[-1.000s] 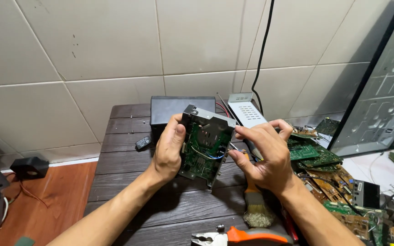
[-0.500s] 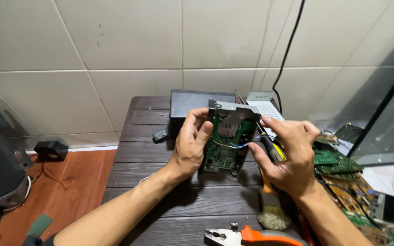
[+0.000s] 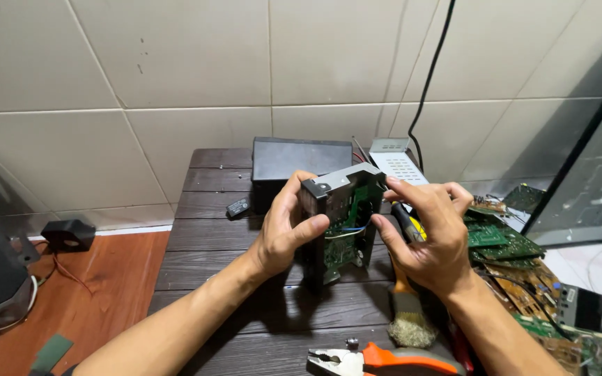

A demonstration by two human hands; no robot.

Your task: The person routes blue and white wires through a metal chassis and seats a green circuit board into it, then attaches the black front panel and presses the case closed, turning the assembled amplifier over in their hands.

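Hands at centre frame share one load: a small electronic unit (image 3: 339, 226), a grey metal frame carrying a green circuit board with blue and white wires showing, held tilted above the dark wooden table (image 3: 210, 230). The left hand (image 3: 283, 233) is closed on the unit's left edge, thumb across the front. The right hand (image 3: 430, 233) pinches the right side between thumb and fingers, and a tool with a yellow-and-black handle (image 3: 407, 224) appears tucked against its palm.

Risks noted:
- Grip is at the edges only. A slip by either hand would likely drop the unit onto the table, or onto the brush (image 3: 409, 317) and the orange-handled pliers (image 3: 377, 362) at lower centre.
- The tucked tool sits close to the exposed board; a turn of the wrist could scrape components or snag the loose wires.
- Bare fingers lie on sheet-metal edges and near solder points; cuts or pricks are possible.
- Loose circuit boards (image 3: 510, 257) crowd the right of the frame, near the right forearm, and could be knocked off.
- A black box (image 3: 301, 163) stands just behind the unit at upper centre, leaving little room to swing it.
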